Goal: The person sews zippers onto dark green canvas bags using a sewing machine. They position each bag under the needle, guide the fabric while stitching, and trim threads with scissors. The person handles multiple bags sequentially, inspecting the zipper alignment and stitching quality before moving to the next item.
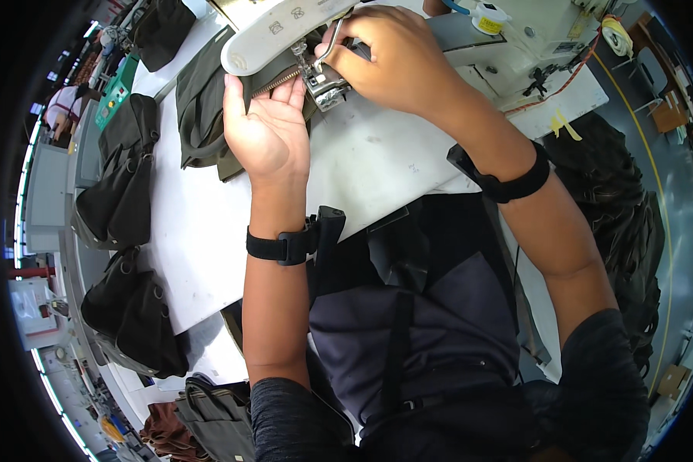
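Observation:
My left hand (pixel 266 131) is turned palm up below the white sewing machine head (pixel 262 42), its curled fingers and thumb holding the edge of dark olive fabric (pixel 204 104) with a brass zipper (pixel 279 81). My right hand (pixel 389 61) is closed at the machine's needle area, fingers bent beside a bent metal lever (pixel 331 42) and the presser foot (pixel 325 88); what its fingertips grip is hidden. The fabric, part of a bag with straps, lies on the white worktable (pixel 362 162) and runs under the machine.
Dark bags (pixel 115 177) line the left side beside a green control box (pixel 115 88). Another person (pixel 61 112) is at upper left. A dark fabric pile (pixel 608 215) hangs at right by the aisle. A small white container (pixel 487 19) sits on the machine; brown leather (pixel 165 427) lies at lower left.

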### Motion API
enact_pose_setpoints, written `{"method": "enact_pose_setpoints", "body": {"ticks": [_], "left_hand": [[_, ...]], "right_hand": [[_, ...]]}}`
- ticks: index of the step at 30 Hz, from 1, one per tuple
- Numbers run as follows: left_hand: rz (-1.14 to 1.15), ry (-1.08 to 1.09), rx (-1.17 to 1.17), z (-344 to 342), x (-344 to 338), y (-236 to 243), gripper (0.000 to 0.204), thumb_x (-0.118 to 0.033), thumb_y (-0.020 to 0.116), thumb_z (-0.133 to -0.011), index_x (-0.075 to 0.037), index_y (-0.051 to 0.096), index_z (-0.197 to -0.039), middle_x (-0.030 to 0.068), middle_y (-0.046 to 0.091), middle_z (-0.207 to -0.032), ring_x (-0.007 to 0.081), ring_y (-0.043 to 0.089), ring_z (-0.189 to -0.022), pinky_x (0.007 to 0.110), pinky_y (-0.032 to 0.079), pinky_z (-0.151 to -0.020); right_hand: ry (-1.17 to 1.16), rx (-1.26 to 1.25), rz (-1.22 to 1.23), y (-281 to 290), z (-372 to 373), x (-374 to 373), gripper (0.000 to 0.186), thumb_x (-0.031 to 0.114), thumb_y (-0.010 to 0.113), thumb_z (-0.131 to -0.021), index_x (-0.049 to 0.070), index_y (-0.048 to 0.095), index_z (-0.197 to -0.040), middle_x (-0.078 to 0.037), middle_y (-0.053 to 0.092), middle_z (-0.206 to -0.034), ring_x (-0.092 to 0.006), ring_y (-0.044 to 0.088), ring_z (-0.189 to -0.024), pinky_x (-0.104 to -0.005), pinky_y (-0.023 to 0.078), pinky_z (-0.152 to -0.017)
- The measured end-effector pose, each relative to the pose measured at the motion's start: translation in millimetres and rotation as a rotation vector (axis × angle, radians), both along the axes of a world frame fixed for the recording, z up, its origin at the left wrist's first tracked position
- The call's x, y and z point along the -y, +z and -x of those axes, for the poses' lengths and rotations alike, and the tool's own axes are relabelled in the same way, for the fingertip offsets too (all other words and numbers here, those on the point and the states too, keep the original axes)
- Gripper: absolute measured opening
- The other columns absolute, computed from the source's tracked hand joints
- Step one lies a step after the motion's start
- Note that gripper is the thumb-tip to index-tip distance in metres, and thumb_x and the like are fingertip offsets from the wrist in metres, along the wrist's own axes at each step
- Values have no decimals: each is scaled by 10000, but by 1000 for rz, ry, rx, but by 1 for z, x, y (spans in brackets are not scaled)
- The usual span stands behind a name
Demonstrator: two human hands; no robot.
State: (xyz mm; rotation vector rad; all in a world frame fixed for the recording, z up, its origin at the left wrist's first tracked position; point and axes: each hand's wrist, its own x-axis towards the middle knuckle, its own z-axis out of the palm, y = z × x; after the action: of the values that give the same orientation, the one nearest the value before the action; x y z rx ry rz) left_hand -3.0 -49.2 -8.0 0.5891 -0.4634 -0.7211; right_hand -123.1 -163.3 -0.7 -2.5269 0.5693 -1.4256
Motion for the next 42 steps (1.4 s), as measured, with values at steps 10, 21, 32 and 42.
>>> {"method": "enact_pose_setpoints", "body": {"ticks": [10, 21, 32, 42], "left_hand": [[8, 9, 6, -4, 10, 7, 547, -382, 421, -1120, 26, 490, -1478, 220, 551, -1490, 393, 511, -1394, 557, 398, -1203], [-106, 61, -81, 3, -9, 8, 523, -340, 447, -1115, 54, 491, -1456, 231, 542, -1495, 382, 515, -1404, 538, 332, -1253], [-74, 76, -177, 18, -28, 4, 517, -357, 486, -1101, 12, 499, -1462, 196, 561, -1480, 333, 529, -1383, 505, 336, -1245], [-65, 58, -120, 28, -37, -6, 528, -344, 488, -1100, 15, 487, -1487, 184, 569, -1474, 320, 531, -1384, 482, 347, -1249]], "right_hand": [[194, -87, -274, 21, 9, 12, 277, 289, 700, -935, 28, 789, -954, -230, 760, -963, -421, 726, -957, -494, 549, -884], [276, -246, -353, 28, 15, 11, 255, 268, 703, -936, 69, 805, -1060, -144, 797, -1065, -320, 755, -967, -435, 576, -885], [327, 2, -361, 14, 4, 8, 195, 266, 774, -763, 75, 739, -781, -121, 752, -835, -320, 727, -845, -422, 575, -809], [272, -76, -424, 24, 19, -2, 207, 247, 734, -767, 40, 729, -785, -148, 741, -830, -316, 717, -816, -413, 561, -763]]}}
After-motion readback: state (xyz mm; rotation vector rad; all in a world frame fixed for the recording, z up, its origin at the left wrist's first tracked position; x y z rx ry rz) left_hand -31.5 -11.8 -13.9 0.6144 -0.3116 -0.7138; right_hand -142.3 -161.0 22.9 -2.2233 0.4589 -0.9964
